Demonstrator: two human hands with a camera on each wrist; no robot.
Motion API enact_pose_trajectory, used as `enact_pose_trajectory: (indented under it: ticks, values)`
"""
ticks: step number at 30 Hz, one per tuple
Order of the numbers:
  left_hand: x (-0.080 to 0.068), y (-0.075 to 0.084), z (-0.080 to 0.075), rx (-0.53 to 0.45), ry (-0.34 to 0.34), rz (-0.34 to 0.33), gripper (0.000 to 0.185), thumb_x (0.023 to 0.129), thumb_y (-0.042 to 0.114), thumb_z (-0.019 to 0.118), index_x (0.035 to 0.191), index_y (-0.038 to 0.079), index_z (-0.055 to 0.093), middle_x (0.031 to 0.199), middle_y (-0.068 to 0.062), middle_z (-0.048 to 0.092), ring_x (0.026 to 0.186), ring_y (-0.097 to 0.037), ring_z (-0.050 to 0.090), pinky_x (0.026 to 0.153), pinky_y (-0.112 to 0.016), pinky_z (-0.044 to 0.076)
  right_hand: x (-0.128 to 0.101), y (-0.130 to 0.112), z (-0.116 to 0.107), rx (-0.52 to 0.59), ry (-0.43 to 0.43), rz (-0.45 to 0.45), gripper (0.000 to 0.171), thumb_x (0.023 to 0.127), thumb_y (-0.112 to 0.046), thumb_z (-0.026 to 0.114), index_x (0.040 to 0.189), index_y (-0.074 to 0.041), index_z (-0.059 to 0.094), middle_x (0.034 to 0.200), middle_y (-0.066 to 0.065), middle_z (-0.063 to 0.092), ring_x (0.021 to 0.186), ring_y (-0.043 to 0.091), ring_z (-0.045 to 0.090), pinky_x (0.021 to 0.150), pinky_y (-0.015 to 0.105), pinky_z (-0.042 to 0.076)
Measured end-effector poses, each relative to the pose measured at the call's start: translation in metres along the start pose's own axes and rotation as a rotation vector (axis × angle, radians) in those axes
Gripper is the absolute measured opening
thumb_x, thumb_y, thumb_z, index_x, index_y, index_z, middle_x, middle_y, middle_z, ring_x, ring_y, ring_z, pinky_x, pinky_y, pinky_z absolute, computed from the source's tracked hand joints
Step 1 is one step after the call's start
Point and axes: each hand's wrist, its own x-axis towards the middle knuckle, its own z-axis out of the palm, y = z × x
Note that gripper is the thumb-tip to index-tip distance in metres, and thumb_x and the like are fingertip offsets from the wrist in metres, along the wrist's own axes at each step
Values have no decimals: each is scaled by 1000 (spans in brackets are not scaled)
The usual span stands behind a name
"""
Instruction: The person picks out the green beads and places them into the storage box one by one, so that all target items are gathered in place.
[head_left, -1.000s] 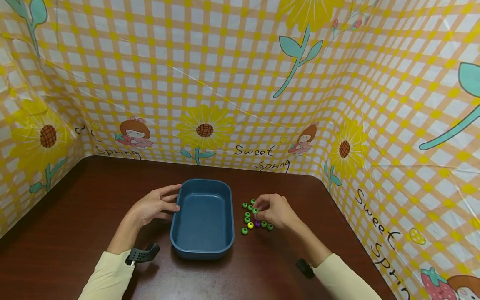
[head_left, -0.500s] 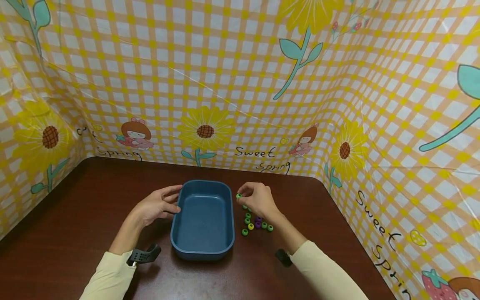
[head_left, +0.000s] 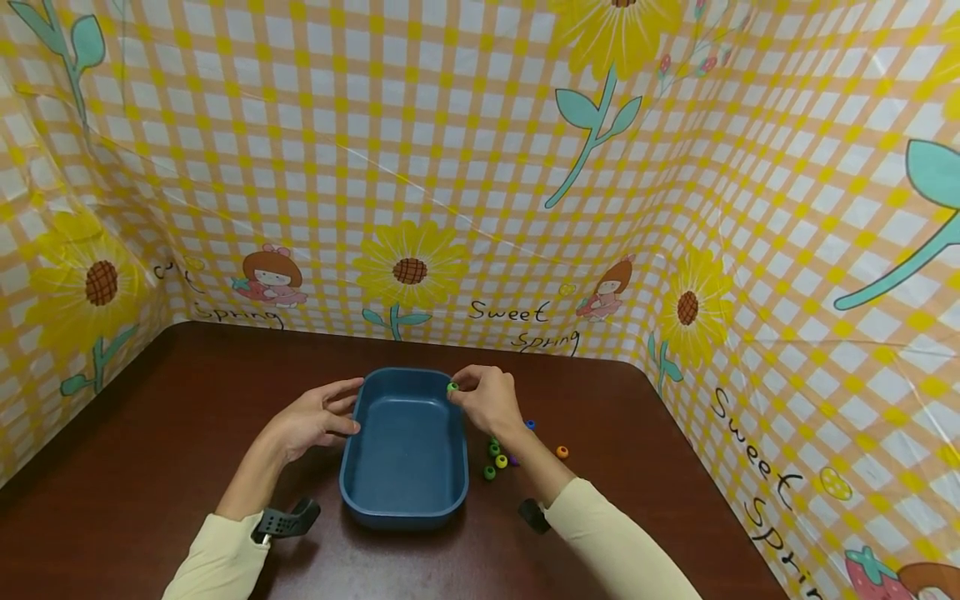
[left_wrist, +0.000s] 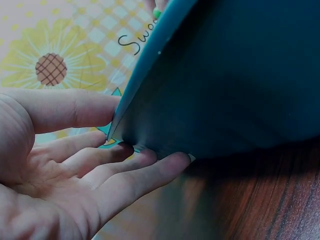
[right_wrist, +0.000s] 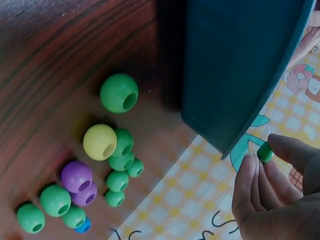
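Checked yellow cloth printed with sunflowers walls the dark wooden table point(head_left: 150, 433) on its left, far and right sides, leaving only the near side free; the right hand point(head_left: 487, 402) pinches a small green bead point(head_left: 452, 387) between thumb and fingertips, and holds it just over the far right rim of the blue tray point(head_left: 405, 446); the right wrist view shows the bead point(right_wrist: 264, 152) nipped at the fingertips point(right_wrist: 248, 167), close beside the tray's edge point(right_wrist: 235, 75) and clear of the table; the left hand point(head_left: 311, 421) rests with fingers loosely straight against the tray's left wall near its far corner, thumb by the rim and fingers point(left_wrist: 145, 175) low against the wall, gripping nothing; the tray sits in the middle of the table, its inside bare and unobstructed below the bead; just right of the tray lies a loose cluster of beads point(head_left: 497, 454), mostly green with a yellow one point(right_wrist: 100, 141) and purple ones point(right_wrist: 77, 176) among them, partly hidden under the right forearm in the head view; a blue bead point(head_left: 531, 424) and an orange bead point(head_left: 562, 452) lie a little farther right, apart from the cluster; wide stretches of bare wood lie to the left of the tray and beyond it toward the far wall.
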Motion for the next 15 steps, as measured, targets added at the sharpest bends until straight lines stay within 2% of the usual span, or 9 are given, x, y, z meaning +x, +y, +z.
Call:
enact_pose_trajectory:
  ticks: [7, 15]
  values:
    - [2, -2, 1, 1, 0, 6, 80, 93, -7, 62, 161, 2, 21, 161, -29, 29, 133, -49, 53, 93, -52, 57, -1, 4, 8, 11, 1, 35, 14, 87, -13, 80, 100, -8, 79, 89, 8, 78, 75, 20, 71, 63, 29, 56]
    - [0, 0, 0, 9, -1, 14, 81, 92, -7, 63, 161, 1, 21, 160, -30, 30, 131, -47, 55, 90, -50, 59, 0, 10, 12, 36, 24, 21, 14, 86, -11, 80, 99, -6, 78, 90, 10, 78, 75, 20, 74, 63, 30, 58]
